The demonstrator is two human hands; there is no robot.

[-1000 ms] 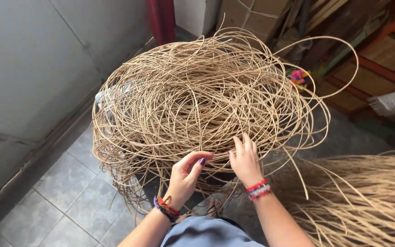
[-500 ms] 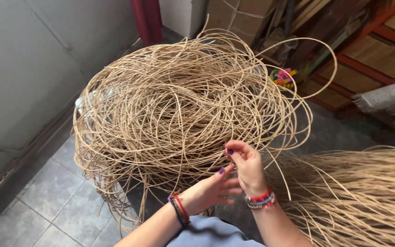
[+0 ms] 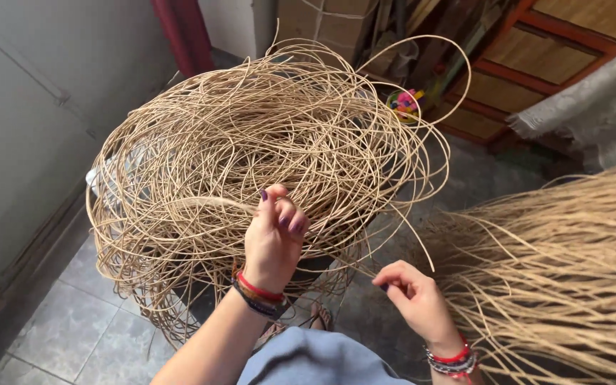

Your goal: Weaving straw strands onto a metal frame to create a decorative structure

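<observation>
Both hands work at a big tangle of tan cane (image 3: 251, 157) heaped over a dark stand on the tiled floor (image 3: 73, 321). The left hand (image 3: 274, 239) is raised against the near side of the tangle, fingers curled and closed on one or a few strands, thumb pressing them against the fingertips. The right hand (image 3: 415, 296) sits lower and nearer the body, just apart from the heap, its fingers loosely bent with thumb and forefinger pinched together; a thin strand appears to run up from it toward the tangle, though the pinch itself is too small to make out for certain.

To the right lies a separate sheaf (image 3: 557, 271) of straighter strands, fanned out and roughly aligned. Judging by how things lie, some cane has been pulled free and laid there, while the greater part remains knotted in loops on the stand, so most of the sorting looks still to be done.

A grey wall (image 3: 30, 107) stands to the left, wooden frames (image 3: 536, 64) and a small bright toy (image 3: 406, 102) behind the heap. Bracelets circle both wrists.
</observation>
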